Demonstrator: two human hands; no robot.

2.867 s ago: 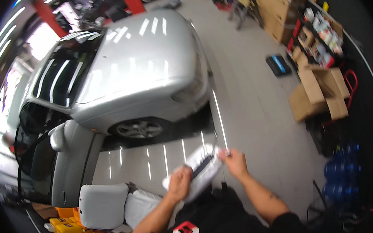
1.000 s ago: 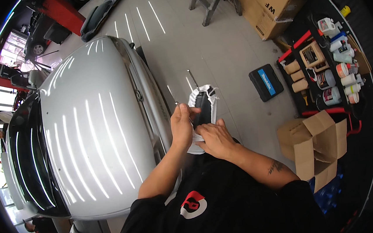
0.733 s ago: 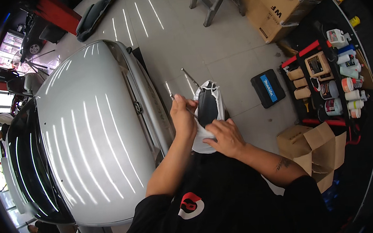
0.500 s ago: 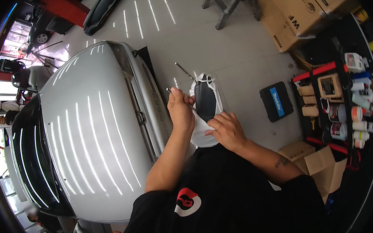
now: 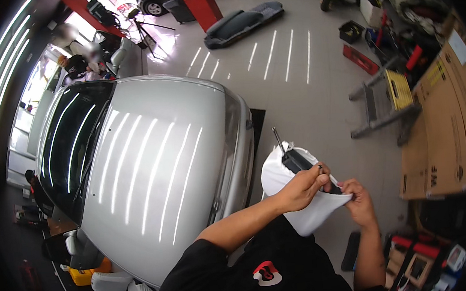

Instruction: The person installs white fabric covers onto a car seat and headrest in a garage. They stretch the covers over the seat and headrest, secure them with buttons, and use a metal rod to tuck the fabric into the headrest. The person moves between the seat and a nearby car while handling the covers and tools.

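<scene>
In front of my chest I hold a headrest (image 5: 295, 162) with a dark grey underside and metal posts (image 5: 277, 138). A white fabric cover (image 5: 277, 176) wraps its outside, with the dark part showing through the cover's opening. My left hand (image 5: 305, 188) is closed around the near post, its tip standing up beside the thumb. My right hand (image 5: 360, 201) pinches the edge of the white cover at its right end. Part of the headrest is hidden behind my left fingers.
A silver car (image 5: 152, 157) stands close on my left. To the right are a grey step stool (image 5: 374, 101) with a yellow top and a large cardboard box (image 5: 445, 129). A cart with bottles (image 5: 417, 265) is at lower right; a dark padded piece (image 5: 245, 24) lies far ahead.
The view has swung, so the car and stool sit differently in it. The headrest has turned, and my right hand has moved from the cover's near side to its right edge.
</scene>
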